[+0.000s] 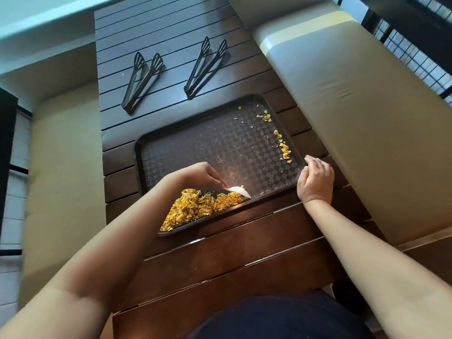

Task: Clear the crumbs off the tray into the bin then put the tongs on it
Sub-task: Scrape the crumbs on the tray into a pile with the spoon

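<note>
A dark checkered tray point(195, 128) lies on the slatted wooden table point(244, 253). A heap of yellow-orange crumbs point(198, 207) is gathered at its near edge, and smaller bits point(285, 149) line its right side. My left hand point(203, 174) pinches a white scraper point(241, 191) that rests on the tray beside the heap. My right hand point(316, 178) sits at the tray's right near corner with fingers loosely curled, holding nothing. Two black tongs lie beyond the tray: one pair point(143, 80) at the left, the other pair point(206, 67) at the right. No bin is in view.
Beige bench cushions flank the table, one on the left point(63, 167) and one on the right point(354, 118). A black railing point(415, 45) runs at the upper right. My dark-clothed lap point(281, 321) is at the bottom.
</note>
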